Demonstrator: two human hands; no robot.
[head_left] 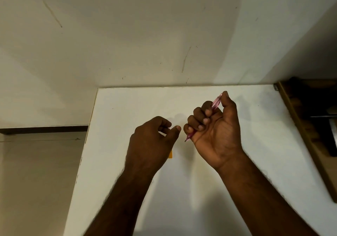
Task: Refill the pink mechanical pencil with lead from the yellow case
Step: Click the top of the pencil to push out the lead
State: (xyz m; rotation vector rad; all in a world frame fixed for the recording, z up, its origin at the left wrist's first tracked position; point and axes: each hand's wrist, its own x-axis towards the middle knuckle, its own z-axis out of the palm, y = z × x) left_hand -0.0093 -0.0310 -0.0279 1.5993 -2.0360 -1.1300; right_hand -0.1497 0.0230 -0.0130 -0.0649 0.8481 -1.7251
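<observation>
My right hand [215, 126] is wrapped in a fist around the pink mechanical pencil [216, 102]. The thumb rests on the pencil's top end, and its dark tip pokes out below the little finger, pointing down-left. My left hand [153, 141] hovers just left of that tip with fingers loosely curled, thumb and forefinger close together; whether they pinch a lead is too small to tell. Only a small corner of the yellow case [170, 154] shows on the white table [255, 144], under my left hand's edge.
The table butts against a white wall at the back and ends at its left edge [87, 135], with floor beyond. A wooden frame with dark items [310, 119] runs along the table's right side.
</observation>
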